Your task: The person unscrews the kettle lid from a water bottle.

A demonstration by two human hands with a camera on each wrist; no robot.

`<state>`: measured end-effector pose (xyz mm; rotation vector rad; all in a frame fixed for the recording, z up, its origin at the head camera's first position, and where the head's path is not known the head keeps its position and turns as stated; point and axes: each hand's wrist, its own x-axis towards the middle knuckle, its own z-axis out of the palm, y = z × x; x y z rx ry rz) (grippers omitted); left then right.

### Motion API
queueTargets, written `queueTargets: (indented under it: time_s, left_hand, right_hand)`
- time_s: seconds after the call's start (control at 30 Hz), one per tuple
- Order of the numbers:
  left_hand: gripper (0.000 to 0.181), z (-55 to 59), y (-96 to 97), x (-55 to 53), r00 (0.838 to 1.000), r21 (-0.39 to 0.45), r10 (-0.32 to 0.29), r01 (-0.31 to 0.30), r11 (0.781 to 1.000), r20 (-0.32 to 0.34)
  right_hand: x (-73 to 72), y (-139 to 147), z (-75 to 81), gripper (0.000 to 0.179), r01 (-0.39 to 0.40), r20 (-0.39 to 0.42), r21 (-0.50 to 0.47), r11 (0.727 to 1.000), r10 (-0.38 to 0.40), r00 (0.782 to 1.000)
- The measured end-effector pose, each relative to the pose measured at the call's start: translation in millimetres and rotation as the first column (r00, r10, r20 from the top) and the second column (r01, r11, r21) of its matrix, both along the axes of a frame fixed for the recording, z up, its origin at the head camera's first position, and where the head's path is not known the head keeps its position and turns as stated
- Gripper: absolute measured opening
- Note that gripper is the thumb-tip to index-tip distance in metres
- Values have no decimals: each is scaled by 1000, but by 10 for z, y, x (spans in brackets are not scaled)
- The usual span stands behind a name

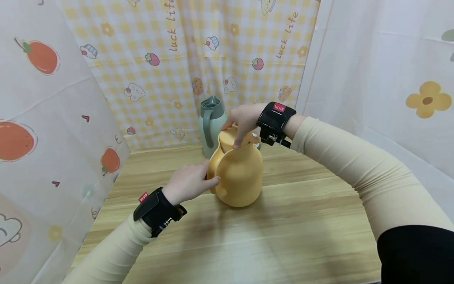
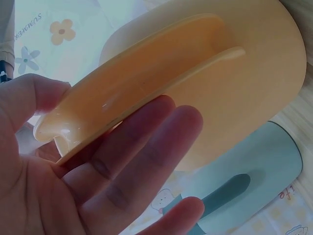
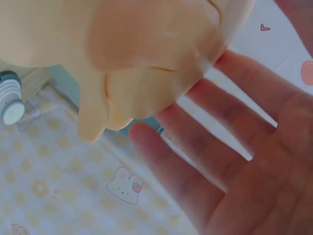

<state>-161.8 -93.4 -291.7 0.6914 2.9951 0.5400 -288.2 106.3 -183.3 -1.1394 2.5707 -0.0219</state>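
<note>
Worktop [image 1: 301, 225] in my feed | yellow jug [image 1: 241, 179] sits on it, mid-view | green jug [image 1: 217, 124] just behind | left hand [image 1: 188, 182], I see, grips the yellow jug's handle [image 1: 211, 170] | right hand [image 1: 245, 118] pinches its lid [image 1: 227, 137] by the edges

Tabletop booth, wider setting unclear: pale table [image 1: 301, 236], yellow checked curtain [image 1: 220, 27] behind, printed white sheets [image 1: 71, 86] at both sides.

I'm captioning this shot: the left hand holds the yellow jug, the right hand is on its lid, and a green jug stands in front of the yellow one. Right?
One slip: the green jug stands behind the yellow jug, as the head view shows. The left hand and the right hand are as you say.
</note>
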Motion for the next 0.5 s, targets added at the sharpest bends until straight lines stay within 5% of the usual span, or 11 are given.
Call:
queueTargets:
  time_s: [0.5]
  left_hand:
    - [25, -6, 3, 7, 1000, 12, 7, -7, 1000, 6]
  right_hand:
    - [-15, 60, 48, 78, -56, 108, 5, 998, 55, 993]
